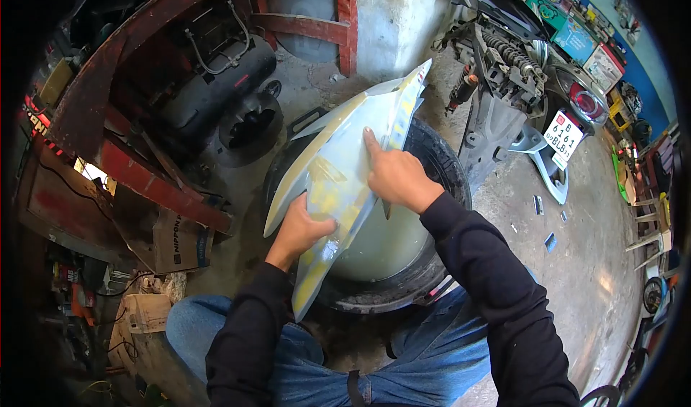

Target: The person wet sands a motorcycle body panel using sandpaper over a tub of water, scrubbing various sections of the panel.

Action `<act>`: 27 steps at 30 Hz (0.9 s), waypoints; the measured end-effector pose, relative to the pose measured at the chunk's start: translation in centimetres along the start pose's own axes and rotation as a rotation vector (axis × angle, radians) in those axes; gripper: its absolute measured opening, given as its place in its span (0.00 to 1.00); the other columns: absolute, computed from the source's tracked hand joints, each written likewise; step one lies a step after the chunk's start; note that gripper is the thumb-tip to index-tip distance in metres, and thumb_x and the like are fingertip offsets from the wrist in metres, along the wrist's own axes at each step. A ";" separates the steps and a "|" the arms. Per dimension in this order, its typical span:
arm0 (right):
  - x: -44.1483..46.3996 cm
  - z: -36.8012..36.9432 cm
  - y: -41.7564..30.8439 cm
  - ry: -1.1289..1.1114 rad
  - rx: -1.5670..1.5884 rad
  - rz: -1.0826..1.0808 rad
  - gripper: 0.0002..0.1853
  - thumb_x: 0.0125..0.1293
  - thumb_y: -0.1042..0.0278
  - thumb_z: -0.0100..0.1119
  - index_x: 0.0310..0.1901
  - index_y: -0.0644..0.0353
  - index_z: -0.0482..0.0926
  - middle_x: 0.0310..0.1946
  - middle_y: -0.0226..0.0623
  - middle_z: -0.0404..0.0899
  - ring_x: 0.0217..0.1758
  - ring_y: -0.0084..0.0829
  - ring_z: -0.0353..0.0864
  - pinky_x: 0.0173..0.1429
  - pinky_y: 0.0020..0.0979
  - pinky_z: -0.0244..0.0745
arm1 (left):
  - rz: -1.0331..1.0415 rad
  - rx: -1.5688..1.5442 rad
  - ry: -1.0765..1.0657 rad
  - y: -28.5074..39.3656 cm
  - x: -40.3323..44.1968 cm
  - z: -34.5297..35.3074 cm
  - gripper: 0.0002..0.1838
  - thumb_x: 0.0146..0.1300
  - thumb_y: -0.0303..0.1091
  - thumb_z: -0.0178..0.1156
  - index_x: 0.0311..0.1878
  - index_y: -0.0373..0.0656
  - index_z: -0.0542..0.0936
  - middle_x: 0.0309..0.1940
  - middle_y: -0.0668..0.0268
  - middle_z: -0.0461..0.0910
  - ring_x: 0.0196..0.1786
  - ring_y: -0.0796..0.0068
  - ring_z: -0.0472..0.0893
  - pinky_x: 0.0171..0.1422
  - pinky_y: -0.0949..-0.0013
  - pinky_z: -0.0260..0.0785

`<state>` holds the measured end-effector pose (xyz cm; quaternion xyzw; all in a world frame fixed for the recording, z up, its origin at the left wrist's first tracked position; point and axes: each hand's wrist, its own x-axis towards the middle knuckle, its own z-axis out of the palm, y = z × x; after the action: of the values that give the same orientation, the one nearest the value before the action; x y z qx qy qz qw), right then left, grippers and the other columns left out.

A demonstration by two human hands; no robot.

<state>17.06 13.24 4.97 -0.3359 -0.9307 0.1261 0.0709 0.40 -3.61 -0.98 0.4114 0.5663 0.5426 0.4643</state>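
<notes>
A long, pointed white panel with yellow patches (345,137) is tilted over a round black tub (446,159) that holds cloudy liquid (385,252). My left hand (296,228) grips the panel's lower part, its thumb lying across the yellow-patched surface. Higher up on the right side, my right hand (397,173) touches the panel with the index finger stretched along its face. The other fingers of that hand are bent, and whatever lies under them is hidden.
A partly stripped motorcycle (504,83) stands at the upper right. At the left are a red frame (155,180), a black tank (216,83) and a cardboard box (176,241). Small blue pieces (551,242) lie on the floor at the right.
</notes>
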 end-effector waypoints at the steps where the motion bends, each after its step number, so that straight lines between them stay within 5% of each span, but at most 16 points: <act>1: 0.5 0.0 0.2 -0.001 0.011 0.005 0.45 0.59 0.69 0.55 0.80 0.70 0.54 0.31 0.64 0.84 0.36 0.64 0.86 0.50 0.57 0.80 | 0.005 0.042 0.009 0.1 -0.1 0.0 0.26 0.51 0.25 0.68 0.57 0.34 0.80 0.47 0.67 0.85 0.46 0.78 0.82 0.56 0.71 0.74; 8: 0.4 0.2 -1.6 -0.044 0.043 -0.079 0.47 0.58 0.70 0.56 0.80 0.71 0.52 0.31 0.65 0.84 0.38 0.66 0.85 0.52 0.58 0.79 | -0.020 0.112 0.022 0.1 -0.1 0.1 0.25 0.51 0.24 0.68 0.56 0.33 0.80 0.46 0.66 0.85 0.46 0.78 0.82 0.56 0.70 0.74; 15: 0.8 -1.0 -0.9 -0.017 0.061 -0.063 0.45 0.58 0.70 0.55 0.82 0.55 0.57 0.31 0.63 0.84 0.37 0.64 0.85 0.51 0.56 0.80 | -0.016 0.093 0.048 1.0 -0.3 0.3 0.22 0.49 0.26 0.67 0.51 0.34 0.81 0.42 0.67 0.85 0.43 0.79 0.81 0.54 0.71 0.74; 27: 0.0 0.1 -0.8 -0.023 0.089 -0.111 0.46 0.58 0.70 0.55 0.81 0.66 0.54 0.31 0.65 0.84 0.37 0.64 0.85 0.50 0.58 0.79 | -0.001 -0.010 0.019 0.3 0.0 -0.6 0.24 0.51 0.24 0.67 0.54 0.33 0.80 0.45 0.67 0.85 0.45 0.79 0.82 0.54 0.70 0.75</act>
<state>16.54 12.68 5.06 -0.2788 -0.9421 0.1670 0.0822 -0.22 -3.71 -0.72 0.4037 0.5680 0.5492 0.4613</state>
